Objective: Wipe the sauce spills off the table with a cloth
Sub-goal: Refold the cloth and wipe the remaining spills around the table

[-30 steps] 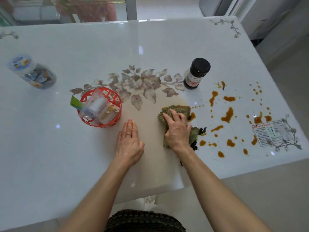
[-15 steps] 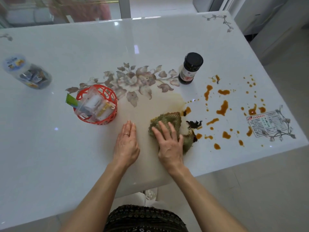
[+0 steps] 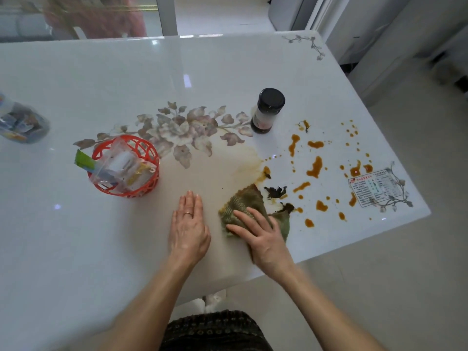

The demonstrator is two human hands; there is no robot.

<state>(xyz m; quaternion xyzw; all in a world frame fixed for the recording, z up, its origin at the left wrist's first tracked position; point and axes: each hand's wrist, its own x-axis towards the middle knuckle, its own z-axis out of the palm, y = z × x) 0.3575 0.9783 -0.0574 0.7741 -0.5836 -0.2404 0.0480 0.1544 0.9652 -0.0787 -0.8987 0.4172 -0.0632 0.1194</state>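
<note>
Pressing flat rather than clutching, the right hand [image 3: 263, 236] lies with fingers straight and spread on top of a greenish cloth [image 3: 243, 201], pinning it to the white table [image 3: 101, 249] near the front edge. Just left of that grip, the left hand [image 3: 188, 224] rests palm-down on the tabletop, holding nothing. The wiping step appears to be in hand: a pale brown smear [image 3: 243, 163] fans out just beyond the cloth, while orange sauce spills [image 3: 314, 167] dot the surface to the right of the grip. Dark scraps [image 3: 276, 191] sit just off the cloth's right edge. A dark-capped jar [image 3: 268, 110] stands farther beyond, and a red basket [image 3: 125, 165] sits beyond the left hand. Most of the mess looks untouched. The next stroke likely calls for sweeping the cloth rightward through the blots under steady downward pressure, keeping clear of the jar and the table's edge.
</note>
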